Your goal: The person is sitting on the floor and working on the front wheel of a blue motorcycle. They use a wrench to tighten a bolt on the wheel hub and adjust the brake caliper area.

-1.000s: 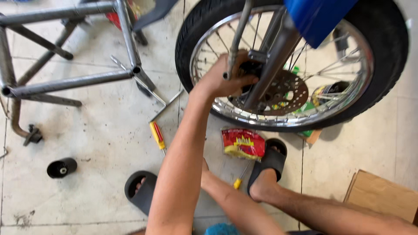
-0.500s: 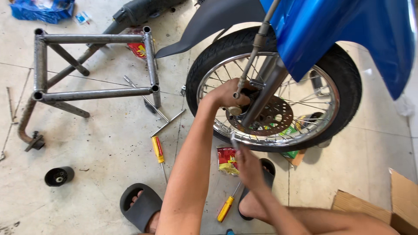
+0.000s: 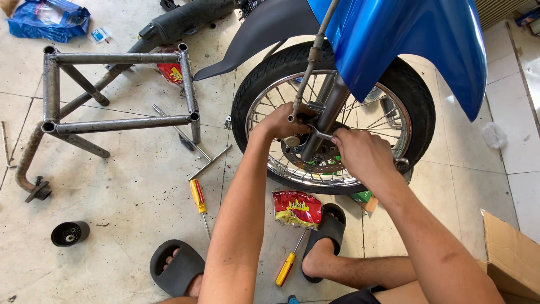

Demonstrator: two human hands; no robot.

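Note:
A motorcycle front wheel (image 3: 416, 107) with chrome spokes stands upright under a blue fender (image 3: 405, 45). My left hand (image 3: 284, 121) grips the hub area beside the grey fork leg (image 3: 332, 107). My right hand (image 3: 360, 152) is closed on a small metal wrench (image 3: 319, 133) set against the fork's lower end, over the brake disc (image 3: 315, 163). Both forearms reach up from the bottom of the view.
A grey tubular steel frame (image 3: 118, 121) lies left. On the tiled floor are a T-handle tool (image 3: 209, 162), two yellow-handled screwdrivers (image 3: 197, 196) (image 3: 287, 269), a red packet (image 3: 297, 207), a black round part (image 3: 70, 233), a cardboard box (image 3: 509, 256) and my feet in black sandals (image 3: 174, 267).
The view has risen and pulled back, showing more of the fender and frame. My right hand came up from near the floor to the fork and now holds the wrench.

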